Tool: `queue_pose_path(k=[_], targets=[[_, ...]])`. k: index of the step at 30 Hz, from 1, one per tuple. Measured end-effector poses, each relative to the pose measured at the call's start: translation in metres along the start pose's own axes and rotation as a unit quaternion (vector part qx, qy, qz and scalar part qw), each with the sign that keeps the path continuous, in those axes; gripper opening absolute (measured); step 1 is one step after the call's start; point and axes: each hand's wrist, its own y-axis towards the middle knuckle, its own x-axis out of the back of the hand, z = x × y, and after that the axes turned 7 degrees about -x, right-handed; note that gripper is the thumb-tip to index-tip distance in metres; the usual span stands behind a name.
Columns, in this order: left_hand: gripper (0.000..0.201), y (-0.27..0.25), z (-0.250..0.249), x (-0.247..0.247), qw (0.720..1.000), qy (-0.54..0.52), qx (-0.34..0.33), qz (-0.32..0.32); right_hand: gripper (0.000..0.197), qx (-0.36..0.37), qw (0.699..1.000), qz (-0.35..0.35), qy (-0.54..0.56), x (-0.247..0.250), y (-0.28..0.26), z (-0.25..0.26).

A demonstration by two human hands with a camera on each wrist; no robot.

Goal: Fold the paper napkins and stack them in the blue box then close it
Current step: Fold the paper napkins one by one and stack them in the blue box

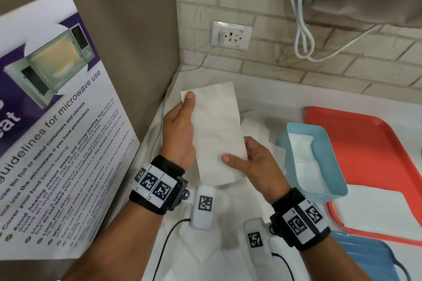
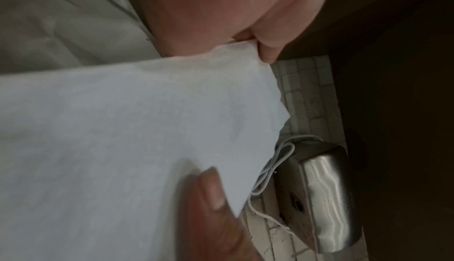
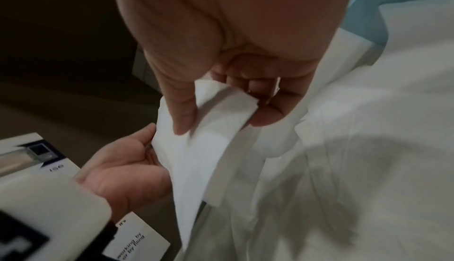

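A long white paper napkin (image 1: 217,130) folded into a strip hangs in the air above the counter, held at both ends. My left hand (image 1: 180,130) pinches its far corner, thumb on top. My right hand (image 1: 251,162) pinches the near end between thumb and fingers (image 3: 186,110). In the left wrist view the napkin (image 2: 127,148) fills the frame with my thumb (image 2: 216,207) on it. The open blue box (image 1: 331,187) stands to the right with folded napkins (image 1: 306,162) inside. Its ribbed blue lid (image 1: 370,255) lies at the lower right.
Loose white napkins (image 1: 205,255) cover the counter under my hands. A red tray (image 1: 374,143) with a white sheet (image 1: 376,212) lies at the right. A microwave poster (image 1: 52,121) leans at the left. A wall socket (image 1: 231,35) and a white cable (image 1: 303,36) are behind.
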Motion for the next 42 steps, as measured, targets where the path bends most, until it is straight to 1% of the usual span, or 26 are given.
queue_pose_path(k=[2,4,5,7,8,9,10,12,14,16,18,19,21,23,24,27,28,30,33,35,39,42], targets=[[0.026,0.001,0.0,-0.001,1.0,0.022,-0.009,-0.005,0.042,0.005,1.0,-0.002,0.001,0.001,0.001,-0.001],[0.028,0.001,0.002,0.0,0.998,0.065,-0.023,0.0,0.039,0.017,0.999,-0.028,-0.005,0.0,0.002,-0.002],[0.03,0.002,0.003,0.0,0.996,0.081,-0.027,0.001,0.043,0.027,0.998,-0.05,-0.021,0.0,0.003,-0.003],[0.033,0.001,0.004,0.001,0.996,0.088,-0.02,0.01,0.064,0.062,0.987,-0.118,-0.091,0.0,0.004,-0.003],[0.034,0.001,0.005,0.001,0.996,0.085,-0.014,0.015,0.074,0.084,0.981,-0.132,-0.118,0.0,0.005,0.0],[0.036,0.0,0.006,0.002,0.997,0.079,-0.006,0.022,0.081,0.1,0.98,-0.12,-0.125,0.0,0.007,0.005],[0.04,-0.001,0.007,0.002,0.997,0.072,0.007,0.031,0.083,0.099,0.985,-0.088,-0.109,0.0,0.009,0.01],[0.048,-0.002,0.009,0.001,0.997,0.058,0.023,0.046,0.072,0.063,0.996,-0.021,-0.053,-0.001,0.013,0.018],[0.045,-0.002,0.01,-0.001,0.998,0.059,0.009,0.035,0.057,0.042,0.999,0.008,-0.024,-0.003,0.012,0.021],[0.042,-0.001,0.008,-0.002,0.997,0.062,-0.02,0.027,0.044,0.043,0.998,0.016,-0.03,-0.005,0.011,0.019],[0.046,-0.002,0.009,-0.001,0.996,0.068,-0.048,0.043,0.039,0.044,0.998,0.023,-0.038,-0.005,0.01,0.015],[0.044,-0.002,0.009,0.0,0.994,0.073,-0.064,0.055,0.04,0.047,0.998,0.026,-0.04,-0.005,0.011,0.014],[0.031,-0.003,0.01,0.002,0.988,0.089,-0.099,0.072,0.045,0.062,0.997,0.03,-0.039,-0.006,0.01,0.016],[0.024,-0.003,0.011,0.002,0.981,0.114,-0.138,0.07,0.051,0.086,0.995,0.027,-0.034,-0.009,0.01,0.019],[0.023,-0.003,0.011,0.001,0.976,0.131,-0.158,0.067,0.051,0.1,0.994,0.02,-0.029,-0.011,0.009,0.021],[0.022,-0.005,0.013,-0.001,0.961,0.172,-0.207,0.065,0.041,0.133,0.99,-0.033,-0.009,-0.017,0.01,0.028],[0.022,-0.006,0.013,-0.003,0.96,0.171,-0.212,0.066,0.038,0.138,0.99,-0.039,0.003,-0.017,0.011,0.03],[0.022,-0.007,0.012,-0.005,0.962,0.159,-0.212,0.063,0.035,0.142,0.989,-0.024,0.016,-0.016,0.013,0.032],[0.022,-0.007,0.01,-0.006,0.967,0.141,-0.202,0.063,0.033,0.135,0.991,-0.001,0.026,-0.013,0.013,0.035],[0.02,-0.007,0.008,-0.006,0.966,0.136,-0.209,0.062,0.034,0.127,0.991,0.014,0.027,-0.01,0.013,0.037],[0.024,-0.005,0.006,-0.005,0.956,0.157,-0.244,0.049,0.033,0.11,0.993,0.03,0.015,-0.006,0.013,0.04],[0.035,-0.004,0.008,-0.005,0.942,0.2,-0.264,0.048,0.036,0.08,0.994,0.031,0.064,-0.005,0.011,0.047]])
